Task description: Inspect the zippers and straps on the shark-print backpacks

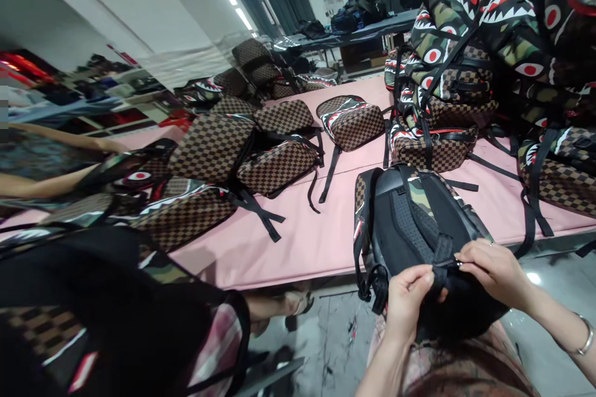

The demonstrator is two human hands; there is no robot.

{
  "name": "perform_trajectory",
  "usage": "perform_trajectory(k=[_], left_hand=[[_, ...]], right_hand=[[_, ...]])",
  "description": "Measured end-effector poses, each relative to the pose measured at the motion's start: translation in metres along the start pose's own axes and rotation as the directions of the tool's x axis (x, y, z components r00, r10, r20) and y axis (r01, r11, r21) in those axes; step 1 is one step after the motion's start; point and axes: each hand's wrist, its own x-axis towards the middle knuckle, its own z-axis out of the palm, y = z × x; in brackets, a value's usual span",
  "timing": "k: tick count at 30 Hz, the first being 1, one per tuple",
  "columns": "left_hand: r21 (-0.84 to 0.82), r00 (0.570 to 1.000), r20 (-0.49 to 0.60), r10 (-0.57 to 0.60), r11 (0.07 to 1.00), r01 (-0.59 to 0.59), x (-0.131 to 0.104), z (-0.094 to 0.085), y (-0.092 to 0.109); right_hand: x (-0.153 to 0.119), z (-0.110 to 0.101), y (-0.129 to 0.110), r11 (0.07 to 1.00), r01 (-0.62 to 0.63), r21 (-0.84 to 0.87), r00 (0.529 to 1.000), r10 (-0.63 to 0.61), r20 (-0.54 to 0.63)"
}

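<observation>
A black backpack (pixel 395 217) with a camouflage patch rests at the front edge of the pink table, its padded back panel and shoulder straps facing up. Near its lower end, my left hand (pixel 410 291) pinches a black strap between thumb and finger. Just to the right, my right hand (pixel 488 267) has its fingers closed on a small piece at the strap, too small to make out. The two hands are a short way apart. Black webbing and a buckle hang from the backpack's left side.
Checkered backpacks (pixel 209 146) lie across the pink table (pixel 298 248) at left and centre. A tall pile of shark-mouth backpacks (pixel 447 87) stands at the right. Another person's arms (pixel 51 183) reach in at the left, above a large dark bag (pixel 139 298) in the foreground.
</observation>
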Motion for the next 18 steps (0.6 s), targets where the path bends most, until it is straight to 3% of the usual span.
perform_trajectory(k=[3, 7, 8, 9, 10, 11, 13, 15, 18], left_hand=[[0.022, 1.000, 0.018, 0.014, 1.000, -0.014, -0.001, -0.006, 0.000], [0.298, 0.940, 0.335, 0.070, 0.938, -0.177, 0.011, -0.037, 0.017], [0.352, 0.943, 0.310, 0.125, 0.906, -0.236, 0.019, -0.050, 0.024], [0.385, 0.954, 0.216, 0.207, 0.880, -0.278, 0.028, -0.065, 0.032], [0.387, 0.946, 0.017, 0.322, 0.870, -0.304, 0.038, -0.080, 0.040], [0.379, 0.912, -0.134, 0.389, 0.870, -0.315, 0.049, -0.095, 0.048], [0.344, 0.873, -0.270, 0.407, 0.887, -0.307, 0.069, -0.121, 0.061], [0.293, 0.899, -0.265, 0.350, 0.917, -0.271, 0.081, -0.135, 0.068], [0.211, 0.956, -0.168, 0.239, 0.956, -0.202, 0.081, -0.128, 0.067]], right_hand=[[-0.003, -0.003, -0.004, 0.971, -0.067, 0.232, 0.998, 0.066, 0.010], [-0.009, -0.009, -0.002, 0.809, -0.279, 0.517, 0.948, 0.320, 0.011], [-0.010, -0.009, 0.000, 0.778, -0.344, 0.526, 0.918, 0.396, 0.014], [-0.009, -0.008, 0.003, 0.752, -0.405, 0.520, 0.885, 0.465, 0.018], [-0.007, -0.006, 0.006, 0.729, -0.456, 0.510, 0.856, 0.517, 0.026], [-0.004, -0.002, 0.009, 0.707, -0.494, 0.506, 0.834, 0.550, 0.044], [0.005, 0.010, 0.012, 0.672, -0.519, 0.528, 0.817, 0.572, 0.074], [0.019, 0.024, 0.009, 0.663, -0.496, 0.560, 0.827, 0.558, 0.071], [0.046, 0.043, -0.002, 0.695, -0.422, 0.583, 0.864, 0.504, 0.025]])
